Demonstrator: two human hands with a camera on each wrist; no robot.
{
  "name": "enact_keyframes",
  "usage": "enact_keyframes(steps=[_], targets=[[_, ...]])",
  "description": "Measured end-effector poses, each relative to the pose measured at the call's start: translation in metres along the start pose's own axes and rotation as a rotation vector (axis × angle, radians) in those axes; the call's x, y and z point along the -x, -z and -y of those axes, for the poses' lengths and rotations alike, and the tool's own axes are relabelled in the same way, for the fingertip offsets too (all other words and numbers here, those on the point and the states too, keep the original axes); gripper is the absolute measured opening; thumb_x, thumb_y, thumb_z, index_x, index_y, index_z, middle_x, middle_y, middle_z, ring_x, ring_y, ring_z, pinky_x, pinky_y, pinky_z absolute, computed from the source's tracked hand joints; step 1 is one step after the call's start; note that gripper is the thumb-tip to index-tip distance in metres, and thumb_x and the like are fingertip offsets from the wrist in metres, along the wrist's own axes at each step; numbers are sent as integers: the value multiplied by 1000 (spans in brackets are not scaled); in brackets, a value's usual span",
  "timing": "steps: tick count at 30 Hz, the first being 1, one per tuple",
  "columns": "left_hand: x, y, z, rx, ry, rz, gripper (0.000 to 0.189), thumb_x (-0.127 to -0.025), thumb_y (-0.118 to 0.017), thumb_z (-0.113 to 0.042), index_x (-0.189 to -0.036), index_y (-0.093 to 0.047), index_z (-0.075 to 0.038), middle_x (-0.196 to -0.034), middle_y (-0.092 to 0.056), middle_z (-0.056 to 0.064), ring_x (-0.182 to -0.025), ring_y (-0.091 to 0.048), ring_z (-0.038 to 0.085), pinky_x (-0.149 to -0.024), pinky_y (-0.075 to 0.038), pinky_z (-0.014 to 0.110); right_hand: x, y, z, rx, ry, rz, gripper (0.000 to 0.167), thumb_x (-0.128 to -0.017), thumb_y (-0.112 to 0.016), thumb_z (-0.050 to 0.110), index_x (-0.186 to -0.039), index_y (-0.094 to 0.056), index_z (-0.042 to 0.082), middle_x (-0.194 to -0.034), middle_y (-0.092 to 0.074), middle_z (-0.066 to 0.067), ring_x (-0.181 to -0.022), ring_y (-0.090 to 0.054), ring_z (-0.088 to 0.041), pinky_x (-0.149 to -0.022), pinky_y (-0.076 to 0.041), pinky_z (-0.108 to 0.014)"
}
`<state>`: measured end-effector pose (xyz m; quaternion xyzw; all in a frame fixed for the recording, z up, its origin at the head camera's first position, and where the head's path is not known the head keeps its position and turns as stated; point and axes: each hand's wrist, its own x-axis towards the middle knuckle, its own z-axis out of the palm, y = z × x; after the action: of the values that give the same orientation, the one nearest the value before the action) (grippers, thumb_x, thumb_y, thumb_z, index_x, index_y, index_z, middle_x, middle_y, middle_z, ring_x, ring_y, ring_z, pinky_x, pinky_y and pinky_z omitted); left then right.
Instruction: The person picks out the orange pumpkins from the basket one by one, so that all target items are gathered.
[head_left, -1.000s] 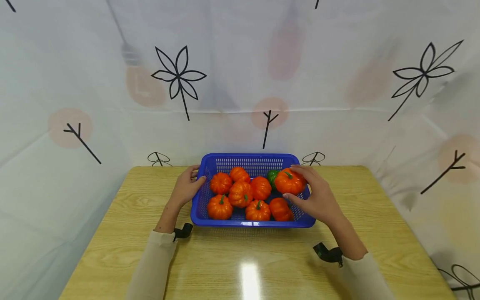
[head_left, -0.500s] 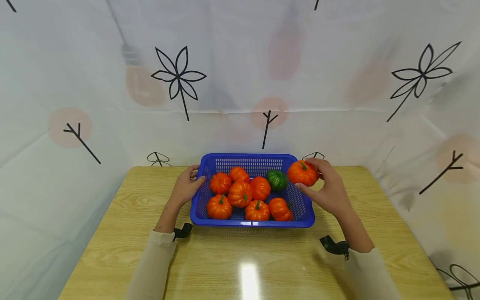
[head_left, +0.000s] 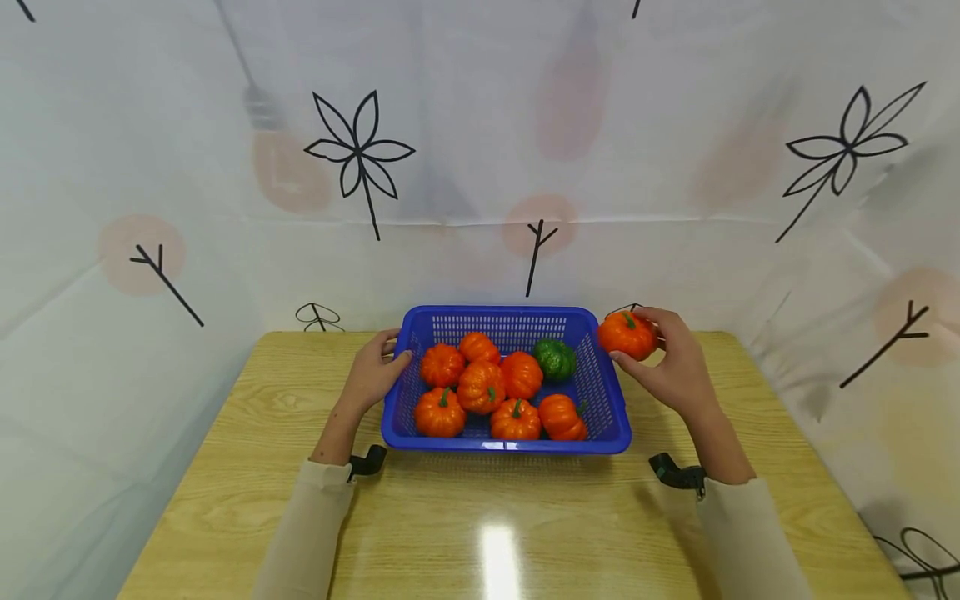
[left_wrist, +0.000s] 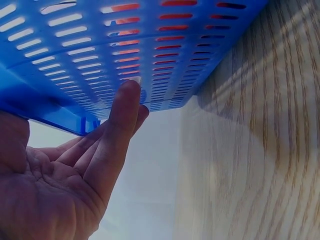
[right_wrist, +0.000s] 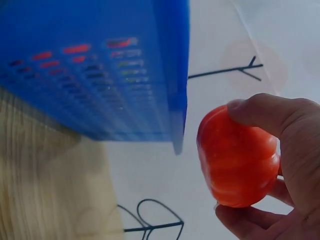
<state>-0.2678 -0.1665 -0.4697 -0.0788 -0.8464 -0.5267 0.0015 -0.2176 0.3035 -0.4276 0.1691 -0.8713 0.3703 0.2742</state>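
Observation:
My right hand (head_left: 678, 367) holds an orange pumpkin (head_left: 627, 335) with a green stem, thumb on the near side and fingers round the far side. It hangs above and just outside the basket's right rim; in the right wrist view the pumpkin (right_wrist: 237, 157) shows apart from the blue wall. My left hand (head_left: 369, 375) grips the left rim of the blue plastic basket (head_left: 506, 447), thumb at the rim and fingers against the slotted outer wall (left_wrist: 150, 60). Inside lie several orange pumpkins (head_left: 481, 387) and one dark green pumpkin (head_left: 555, 360) at the right back.
The basket stands on a light wood-grain table (head_left: 420, 525), near its back edge. A pale cloth (head_left: 480, 150) with printed flowers and twigs hangs behind and at both sides. A black wrist camera (head_left: 675, 473) sits below the right hand, another (head_left: 367, 461) by the left.
My right hand has lifted the orange pumpkin from the basket's right side and carried it rightward past the rim, uncovering the green pumpkin. The left hand stays on the basket.

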Motion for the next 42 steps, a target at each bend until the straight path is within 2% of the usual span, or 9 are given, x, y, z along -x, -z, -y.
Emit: enact_keyframes(steps=[6,12,18,23,26,33,42], targets=[[0,-1,-1,1,4,-3,59,-105,-65,-20,-156,-46,2,-143,-63,29,-125,-67,46,-94,-61,55,-2,-1,-10,49,-44,8,68,-80,-90,5,-139,-59,-6,-134,-61,-27,-109,-60,-41,-88,-36,-5],[0,-1,0,2,2,-3,58,-105,-65,-19,-156,-46,2,-143,-63,29,-126,-66,46,-94,-61,55,-4,-5,-24,76,-83,14,69,-80,-88,7,-139,-56,-9,-136,-58,-30,-112,-59,-44,-87,-45,-32],[0,-1,0,0,11,-2,59,-105,-65,-20,-157,-46,1,-143,-62,28,-127,-66,46,-96,-61,55,-5,-11,-43,90,-118,7,70,-81,-88,9,-138,-54,-9,-135,-56,-31,-111,-57,-46,-85,-48,-41],[0,-1,2,2,10,1,59,-105,-65,-20,-157,-46,1,-144,-62,28,-126,-66,45,-95,-61,54,-4,-16,-58,68,-162,27,70,-81,-88,8,-138,-51,-11,-136,-53,-33,-115,-55,-50,-90,-54,-64],[1,0,2,6,-4,0,58,-106,-65,-19,-157,-46,1,-144,-62,28,-126,-66,46,-94,-62,54,-2,-19,-65,51,-196,49,71,-82,-87,8,-139,-49,-11,-138,-51,-34,-119,-53,-52,-95,-53,-72],[1,0,4,9,-14,19,58,-107,-63,-19,-158,-43,2,-146,-59,29,-128,-64,48,-94,-62,54,2,-24,-79,52,-301,121,73,-86,-84,7,-143,-43,-13,-143,-44,-36,-127,-48,-55,-103,-47,-76],[2,0,1,12,0,19,60,-107,-63,-22,-159,-42,0,-148,-58,28,-129,-64,47,-95,-61,54,-2,-30,-90,66,-334,155,79,-85,-85,7,-146,-38,-12,-144,-42,-36,-127,-47,-55,-106,-46,-74]])
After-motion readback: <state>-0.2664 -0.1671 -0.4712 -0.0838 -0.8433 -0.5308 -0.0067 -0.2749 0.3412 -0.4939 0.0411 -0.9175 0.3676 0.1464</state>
